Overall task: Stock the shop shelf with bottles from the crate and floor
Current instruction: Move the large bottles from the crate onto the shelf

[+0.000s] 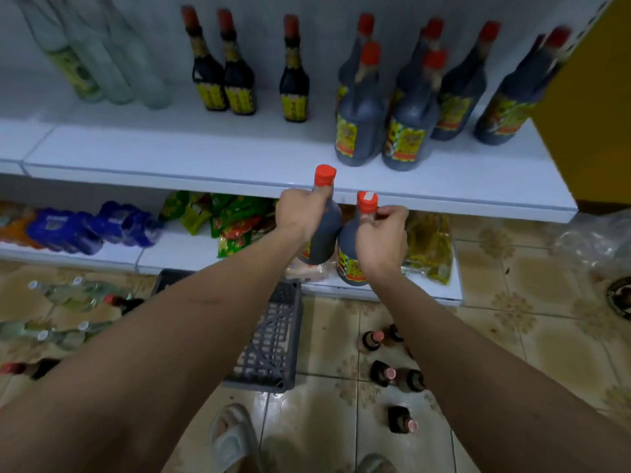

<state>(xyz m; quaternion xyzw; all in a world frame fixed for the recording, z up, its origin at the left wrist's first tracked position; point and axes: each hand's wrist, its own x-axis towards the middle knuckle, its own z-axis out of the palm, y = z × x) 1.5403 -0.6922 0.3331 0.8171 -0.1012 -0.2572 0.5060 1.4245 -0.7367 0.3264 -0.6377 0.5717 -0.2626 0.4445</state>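
My left hand (300,213) grips the neck of a dark sauce bottle (326,233) with an orange cap. My right hand (382,240) holds a second, matching sauce bottle (348,247) by its neck. Both bottles are upright, touching each other, just below the front edge of the white shelf (170,155). Several like bottles (358,131) stand at the shelf's right part. A grey plastic crate (273,346) sits on the floor under my arms.
Smaller dark bottles (235,80) and clear bottles (85,70) stand further left on the shelf. Small brown bottles (392,373) stand on the tiled floor at right, clear bottles (68,295) lie at left. Snack packets (218,216) fill the lower shelf. A yellow panel (594,114) bounds the right.
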